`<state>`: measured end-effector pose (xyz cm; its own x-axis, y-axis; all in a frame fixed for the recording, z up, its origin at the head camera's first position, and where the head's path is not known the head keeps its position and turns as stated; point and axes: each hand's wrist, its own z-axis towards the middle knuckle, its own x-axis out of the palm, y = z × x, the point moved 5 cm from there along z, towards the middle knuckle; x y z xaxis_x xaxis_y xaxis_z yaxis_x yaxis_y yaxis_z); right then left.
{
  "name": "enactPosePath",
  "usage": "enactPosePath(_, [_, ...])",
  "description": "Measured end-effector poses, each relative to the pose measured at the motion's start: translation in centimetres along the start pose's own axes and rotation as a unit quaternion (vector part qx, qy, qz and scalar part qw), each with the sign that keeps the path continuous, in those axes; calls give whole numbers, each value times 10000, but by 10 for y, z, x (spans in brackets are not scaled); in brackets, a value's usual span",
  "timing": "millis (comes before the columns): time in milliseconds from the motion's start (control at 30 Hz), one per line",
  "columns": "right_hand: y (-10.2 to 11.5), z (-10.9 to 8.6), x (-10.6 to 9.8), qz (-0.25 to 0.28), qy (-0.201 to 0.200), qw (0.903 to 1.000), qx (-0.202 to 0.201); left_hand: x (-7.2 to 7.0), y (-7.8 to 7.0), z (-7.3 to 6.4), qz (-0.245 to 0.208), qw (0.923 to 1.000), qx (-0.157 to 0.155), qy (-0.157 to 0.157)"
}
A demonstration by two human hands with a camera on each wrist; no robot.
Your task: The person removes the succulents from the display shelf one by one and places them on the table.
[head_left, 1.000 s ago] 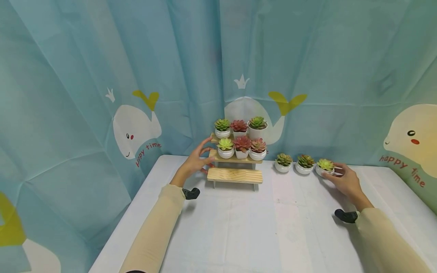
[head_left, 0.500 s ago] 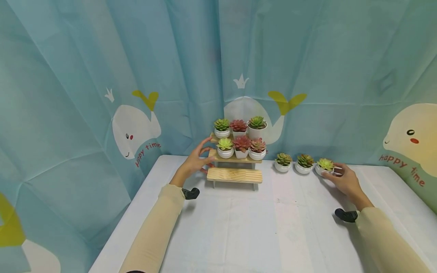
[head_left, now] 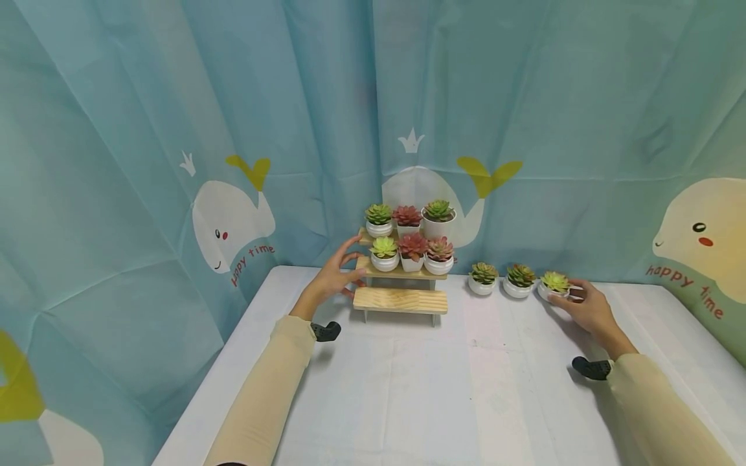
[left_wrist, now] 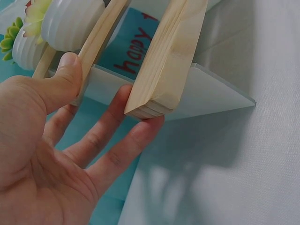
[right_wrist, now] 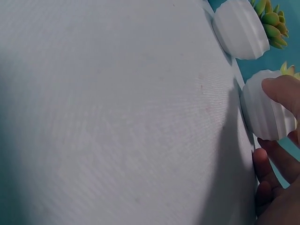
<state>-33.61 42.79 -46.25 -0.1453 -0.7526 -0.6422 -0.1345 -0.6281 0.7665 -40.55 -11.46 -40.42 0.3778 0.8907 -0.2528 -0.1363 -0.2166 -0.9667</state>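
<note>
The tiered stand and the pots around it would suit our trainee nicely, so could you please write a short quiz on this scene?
1. Count: how many potted succulents stand on the tiered stand?

2. True or false: the left hand lies flat on the white table.

3. Choose one: of the three pots in a row on the table, seen from the head view, which does the right hand hold?
A) the leftmost
B) the middle one
C) the rightmost

Key:
1. Six, three on the top shelf and three on the middle one.
2. False; it is at the side of the stand, touching it.
3. C, the rightmost pot.
</note>
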Motion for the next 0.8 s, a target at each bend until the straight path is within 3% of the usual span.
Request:
enactPosePath(467, [5, 0, -7, -357, 406, 9985, -17, 1, -4, -3, 93, 9999, 67, 0])
enactPosePath(800, [16, -5, -18, -750, 596, 9945, -428, 0, 0, -1, 116, 9999, 39, -50])
